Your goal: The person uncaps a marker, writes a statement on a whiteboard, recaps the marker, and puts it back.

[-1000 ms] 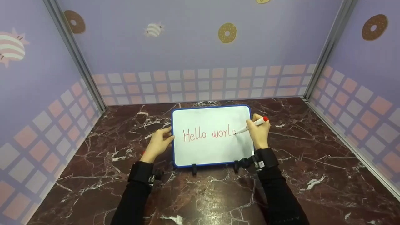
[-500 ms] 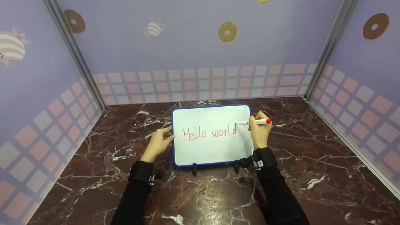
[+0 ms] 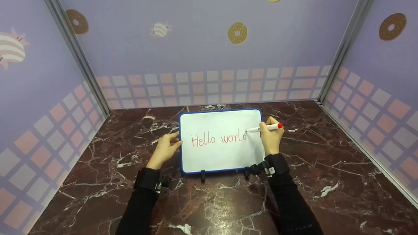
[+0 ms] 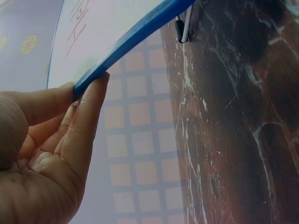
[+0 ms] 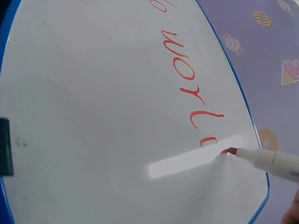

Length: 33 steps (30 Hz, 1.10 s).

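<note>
A whiteboard [image 3: 222, 156] with a blue rim leans back on black stand feet, bearing the red words "Hello world" [image 3: 218, 138]. My left hand [image 3: 166, 150] pinches its left edge, thumb in front and fingers behind, as the left wrist view shows the blue rim [image 4: 126, 44] between them. In my right hand [image 3: 271, 138] is a white marker [image 3: 263, 127] with a red end, gripped at the board's right side. The marker's red tip [image 5: 232, 151] is at the stem of the "d", beside a bright glare streak that washes out part of that letter.
Black stand feet [image 3: 203, 176] jut forward under the board's lower edge. Dark red marbled tabletop [image 3: 209, 209] surrounds it. A patterned purple wall [image 3: 202, 49] rises behind, with side walls at left and right. A small red thing [image 3: 150, 159] shows partly behind the left wrist.
The marker tip has gone up from the round of the last letter, then slightly down, and a stem now makes it a "d". The left hand has kept its hold on the board.
</note>
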{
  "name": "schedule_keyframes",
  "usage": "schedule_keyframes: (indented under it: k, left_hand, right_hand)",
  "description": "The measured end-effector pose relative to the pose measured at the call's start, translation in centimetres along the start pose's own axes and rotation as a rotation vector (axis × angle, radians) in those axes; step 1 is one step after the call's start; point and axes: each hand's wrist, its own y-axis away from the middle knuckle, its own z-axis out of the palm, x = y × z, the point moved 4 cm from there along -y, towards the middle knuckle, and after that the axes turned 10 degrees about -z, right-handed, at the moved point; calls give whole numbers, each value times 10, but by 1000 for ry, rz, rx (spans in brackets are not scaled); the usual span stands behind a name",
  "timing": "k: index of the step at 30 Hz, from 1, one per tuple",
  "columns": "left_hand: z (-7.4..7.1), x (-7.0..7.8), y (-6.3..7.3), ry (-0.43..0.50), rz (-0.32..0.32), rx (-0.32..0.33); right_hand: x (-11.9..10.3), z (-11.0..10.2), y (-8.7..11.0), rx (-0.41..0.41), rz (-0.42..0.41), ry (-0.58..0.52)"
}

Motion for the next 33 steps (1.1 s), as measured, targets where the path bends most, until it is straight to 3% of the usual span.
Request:
schedule_keyframes:
  k: [13, 23, 33]
  left_hand:
    - [0, 0, 0, 6, -10, -4]
    - [-1, 2, 3, 22, 20, 2]
    - [0, 3, 2, 21, 16, 6]
  right_hand:
    - [1, 1, -2, -49, 23, 53]
    - [1, 0, -3, -96, 39, 66]
    - [5, -10, -7, 27, 60, 13]
